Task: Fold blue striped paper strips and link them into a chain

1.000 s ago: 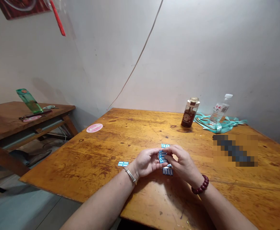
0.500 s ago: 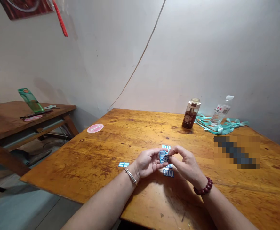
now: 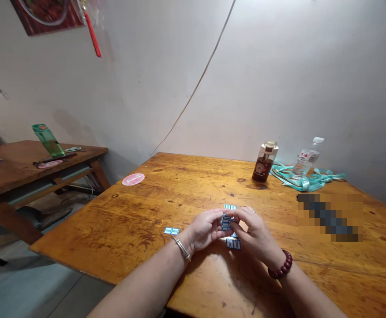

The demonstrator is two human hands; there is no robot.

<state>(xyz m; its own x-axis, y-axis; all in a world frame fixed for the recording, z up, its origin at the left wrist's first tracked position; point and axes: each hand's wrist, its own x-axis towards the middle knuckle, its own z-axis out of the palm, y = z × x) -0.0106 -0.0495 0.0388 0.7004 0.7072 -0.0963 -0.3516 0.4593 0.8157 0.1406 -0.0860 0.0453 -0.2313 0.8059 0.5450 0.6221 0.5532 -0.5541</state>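
Blue-and-white cards, just below centre, are gripped between the curled left hand and pinching right hand; laid-out pieces dot the wooden table nearby, so the handling seems partway done, the remaining count unclear.

Holds blue-and-white cards in the left hand and pinches them with the right hand — looks over similar cards on the wooden table and, farther back, a dark-filled bottle near teal ribbon
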